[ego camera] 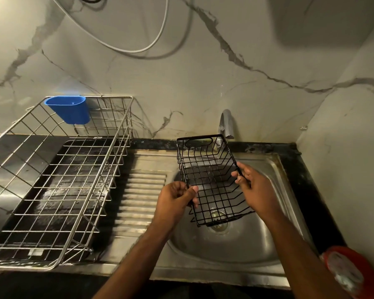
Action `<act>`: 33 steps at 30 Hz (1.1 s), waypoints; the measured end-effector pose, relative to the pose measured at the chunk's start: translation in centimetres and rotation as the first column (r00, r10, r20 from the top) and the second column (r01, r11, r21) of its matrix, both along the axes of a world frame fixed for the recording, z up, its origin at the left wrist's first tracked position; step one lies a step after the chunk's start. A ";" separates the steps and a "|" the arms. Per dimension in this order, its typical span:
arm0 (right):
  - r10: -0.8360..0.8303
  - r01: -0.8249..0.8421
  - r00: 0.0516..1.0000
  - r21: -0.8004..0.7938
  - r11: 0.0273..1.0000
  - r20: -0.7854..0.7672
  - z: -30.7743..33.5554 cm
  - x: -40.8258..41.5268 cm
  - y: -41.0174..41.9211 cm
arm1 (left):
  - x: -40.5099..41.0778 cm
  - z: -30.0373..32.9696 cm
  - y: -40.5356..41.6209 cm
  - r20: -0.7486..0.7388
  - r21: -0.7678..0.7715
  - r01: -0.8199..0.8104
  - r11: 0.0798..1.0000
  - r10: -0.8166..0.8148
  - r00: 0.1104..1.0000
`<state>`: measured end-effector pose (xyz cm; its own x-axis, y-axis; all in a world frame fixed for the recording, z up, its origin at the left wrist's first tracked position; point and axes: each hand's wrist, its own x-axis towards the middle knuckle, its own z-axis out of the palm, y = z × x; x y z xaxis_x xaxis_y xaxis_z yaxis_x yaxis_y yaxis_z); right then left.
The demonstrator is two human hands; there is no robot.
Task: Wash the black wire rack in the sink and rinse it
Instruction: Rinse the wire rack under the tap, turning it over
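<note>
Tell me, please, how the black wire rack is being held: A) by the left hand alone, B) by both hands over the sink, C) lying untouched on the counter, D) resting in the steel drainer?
B: the left hand and right hand each grip a side rim of the black wire rack above the sink.

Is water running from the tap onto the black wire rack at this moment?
No, no stream shows below the tap, and both hands hold the black wire rack over the sink.
</note>
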<state>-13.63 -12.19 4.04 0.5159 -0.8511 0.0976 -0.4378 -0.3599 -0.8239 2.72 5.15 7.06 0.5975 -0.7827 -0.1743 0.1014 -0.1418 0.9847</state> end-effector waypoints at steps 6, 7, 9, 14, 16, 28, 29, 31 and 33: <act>-0.003 0.003 1.000 0.004 1.000 0.002 0.2 0.4 -0.6 | -0.2 -0.5 -0.4 0.011 0.009 -0.025 1.000 0.025 1.000; -0.002 0.002 1.000 -0.001 1.000 0.002 0.2 0.5 -0.7 | -0.3 -0.5 -0.4 0.002 0.004 -0.025 1.000 0.025 1.000; 0.003 -0.003 1.000 -0.002 1.000 0.011 0.2 0.6 -1.0 | -0.4 -0.5 -0.6 -0.012 -0.004 -0.014 1.000 0.014 1.000; 0.007 -0.007 1.000 0.015 1.000 -0.009 0.4 0.7 -2.2 | -0.5 -1.3 -1.0 -0.012 0.019 0.007 1.000 -0.007 1.000; 0.013 -0.013 1.000 0.011 1.000 -0.016 0.6 0.8 -2.5 | -0.6 -1.5 -1.2 -0.019 0.029 0.012 1.000 -0.011 1.000; 0.032 -0.032 0.999 -0.037 0.999 0.008 0.8 1.3 -3.4 | -0.2 -1.9 -1.9 -0.029 0.038 0.007 0.999 -0.006 1.000; 0.033 -0.033 0.999 -0.042 0.999 0.010 0.7 1.3 -3.4 | -0.1 -1.9 -1.9 -0.039 0.035 0.003 0.999 -0.002 0.999; 0.028 -0.027 1.000 -0.056 0.998 0.013 0.7 1.3 -3.5 | -0.1 -1.8 -2.1 -0.050 0.030 -0.002 1.000 0.003 0.999; 0.026 -0.025 1.000 -0.070 0.997 0.012 0.8 1.4 -3.6 | 0.0 -1.7 -2.1 -0.050 0.021 0.002 1.000 -0.001 0.999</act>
<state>-12.27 -15.74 4.84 0.5357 -0.8285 0.1633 -0.4174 -0.4279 -0.8017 2.76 3.03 5.40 0.5864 -0.7796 -0.2200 0.1503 -0.1622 0.9752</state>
